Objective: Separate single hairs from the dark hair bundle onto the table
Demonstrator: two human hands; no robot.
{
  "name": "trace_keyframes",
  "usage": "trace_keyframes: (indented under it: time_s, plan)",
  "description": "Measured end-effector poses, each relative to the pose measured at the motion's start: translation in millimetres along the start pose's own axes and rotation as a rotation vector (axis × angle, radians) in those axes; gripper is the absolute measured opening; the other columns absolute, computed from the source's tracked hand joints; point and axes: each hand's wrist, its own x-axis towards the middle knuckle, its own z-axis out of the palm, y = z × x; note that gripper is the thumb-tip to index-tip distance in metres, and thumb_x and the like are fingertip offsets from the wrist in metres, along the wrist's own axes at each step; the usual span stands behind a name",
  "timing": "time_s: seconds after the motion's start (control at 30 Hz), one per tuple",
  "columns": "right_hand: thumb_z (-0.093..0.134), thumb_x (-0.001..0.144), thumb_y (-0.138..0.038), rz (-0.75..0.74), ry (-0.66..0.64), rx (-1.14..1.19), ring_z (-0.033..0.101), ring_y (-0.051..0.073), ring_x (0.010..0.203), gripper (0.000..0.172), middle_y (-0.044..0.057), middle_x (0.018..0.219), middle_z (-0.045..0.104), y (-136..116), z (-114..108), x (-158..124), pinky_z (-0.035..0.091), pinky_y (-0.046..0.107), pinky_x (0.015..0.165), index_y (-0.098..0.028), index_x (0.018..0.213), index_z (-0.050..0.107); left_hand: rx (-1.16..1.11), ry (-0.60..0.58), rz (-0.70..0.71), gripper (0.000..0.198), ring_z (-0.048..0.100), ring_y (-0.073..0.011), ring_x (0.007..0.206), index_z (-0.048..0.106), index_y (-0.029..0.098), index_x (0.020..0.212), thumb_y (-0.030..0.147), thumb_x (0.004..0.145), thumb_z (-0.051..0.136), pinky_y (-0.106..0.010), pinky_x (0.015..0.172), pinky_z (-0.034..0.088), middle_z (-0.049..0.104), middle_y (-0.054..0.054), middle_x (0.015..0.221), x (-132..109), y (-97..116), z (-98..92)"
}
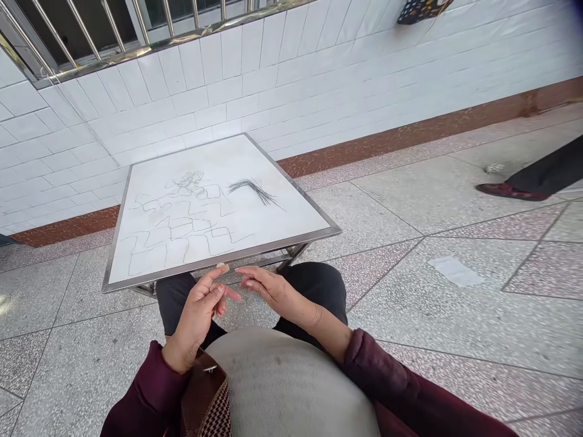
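Observation:
My left hand (198, 312) is raised just in front of the table's near edge. Its index finger points up and carries a pale wrap at the tip, while the thumb presses against the other fingers. Facing it from the right is my right hand (268, 288), index finger forward and thumb close beneath. Anything pinched in either hand is too thin to make out. On the white tabletop (282, 212) lie several bent thin dark wires (182, 227), a tangled clump of wires (189, 182) and a bundle of dark wires (250, 187) bent in the middle.
The metal-edged table stands by a white tiled wall (218, 91) below a barred window (109, 30). My knees are under its near edge. A white sheet (455, 271) lies on the floor at right. Another person's leg and shoe (514, 190) show at far right.

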Motion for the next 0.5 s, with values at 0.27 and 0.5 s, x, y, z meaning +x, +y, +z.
trace_keyframes:
  time_s: [0.27, 0.5]
  plan:
    - [0.039, 0.100, -0.033, 0.019, 0.054, 0.137, 0.057, 0.011, 0.062, 0.027, 0.002, 0.084, 0.063, -3.3, 8.4, 3.2, 0.051, 0.024, 0.060, -0.024, 0.110, 0.062, 0.052, -0.053, -0.033, 0.053, 0.050, -0.0080, 0.050, 0.050, 0.018, 0.133, 0.041, 0.087, 0.061, -0.021, 0.048, 0.038, 0.072, -0.008, 0.086, -0.1, -3.2, 2.1]
    - [0.042, 0.099, -0.032, 0.046, -0.071, 0.045, 0.059, 0.012, 0.065, 0.023, 0.000, 0.079, 0.063, -6.8, 1.7, 1.2, 0.048, 0.023, 0.063, -0.024, 0.109, 0.061, 0.125, -0.094, -0.043, 0.050, 0.053, -0.0091, 0.053, 0.051, 0.020, 0.133, 0.041, 0.088, 0.059, -0.022, 0.050, 0.042, 0.068, -0.005, 0.084, 0.8, -4.6, -1.1]
